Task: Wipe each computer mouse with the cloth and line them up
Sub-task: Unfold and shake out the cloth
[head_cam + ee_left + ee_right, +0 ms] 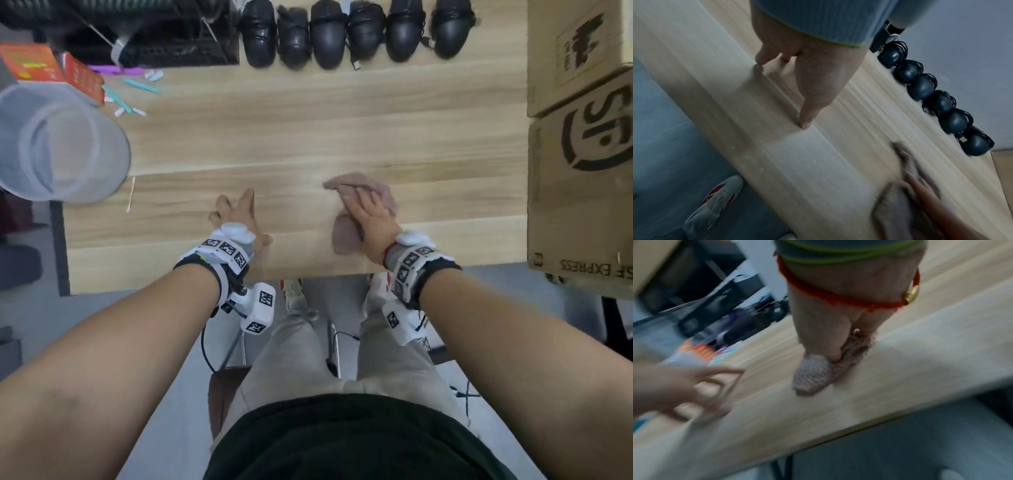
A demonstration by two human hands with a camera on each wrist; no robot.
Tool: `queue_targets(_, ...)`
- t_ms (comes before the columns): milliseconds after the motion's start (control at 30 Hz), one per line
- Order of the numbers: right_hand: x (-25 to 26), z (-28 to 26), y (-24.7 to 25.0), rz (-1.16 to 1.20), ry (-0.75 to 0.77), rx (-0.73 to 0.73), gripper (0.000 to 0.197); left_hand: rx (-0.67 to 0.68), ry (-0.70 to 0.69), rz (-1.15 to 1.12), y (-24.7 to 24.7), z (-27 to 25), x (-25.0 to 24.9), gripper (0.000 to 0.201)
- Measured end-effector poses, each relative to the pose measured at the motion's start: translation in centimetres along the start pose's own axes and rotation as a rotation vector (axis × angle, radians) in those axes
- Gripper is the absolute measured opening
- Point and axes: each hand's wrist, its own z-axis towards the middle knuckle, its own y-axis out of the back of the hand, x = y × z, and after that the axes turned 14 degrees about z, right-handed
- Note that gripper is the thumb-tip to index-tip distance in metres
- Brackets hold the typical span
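Pale wood grain runs across the table (308,130), whose near edge sits just in front of the person's legs. Along the far edge six black computer mice (329,34) stand side by side in a row, cords wrapped around their bodies — one loose plug pokes out between two of them. The right hand (371,219) lies flat on a pinkish-brown cloth (346,236) near the front of the table, fingers straight over the top and the thumb pressed into a fold, as the right wrist view shows. The left hand (239,219) is well apart from it to the left, holding nothing — fingers spread, with a fingertip and the thumb tip touching the wood. A clear plastic tub (58,144) overhangs the left end, a thin stick (131,193) lies just beside it, and cardboard boxes (582,171) are stacked at the right end.
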Motion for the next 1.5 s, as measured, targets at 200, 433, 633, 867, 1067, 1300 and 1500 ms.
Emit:
queue_targets(200, -5.7, -3.0, 1.7, 0.136, -0.756, -0.302, 0.090, 0.018, -0.066, 0.038, 0.6, 1.1, 1.3, 0.084)
queue_targets(433, 7.9, 0.2, -5.4, 0.011, -0.445, -0.147, 0.103, 0.041, -0.120, -0.103, 0.5, 2.1, 4.5, 0.075)
queue_targets(633, 17.0, 3.4, -8.1, 0.000, 0.119, 0.239, 0.077, 0.179, -0.088, -0.411, -1.3, 3.3, 9.2, 0.067)
queue_targets(867, 13.4, 3.6, -3.1, 0.311, 0.082, -0.237, 0.040, 0.311, -0.088, -0.672, -0.4, 1.1, 8.9, 0.055)
queue_targets(1067, 11.4, 3.4, -1.5, 0.264, -0.178, -0.093, 0.056, 0.443, -0.195, -0.867, 2.2, -0.8, 3.5, 0.077)
queue_targets(1300, 11.8, 3.7, 0.2, 0.495, -0.142, -0.085, 0.009, 0.422, -0.126, -0.868, 2.2, -0.1, 1.3, 0.050)
queue_targets(1500, 10.8, 4.1, 3.4, 0.541, 0.046, 0.107, 0.065, 0.255, -0.221, -0.934, 8.3, -0.8, -0.6, 0.019)
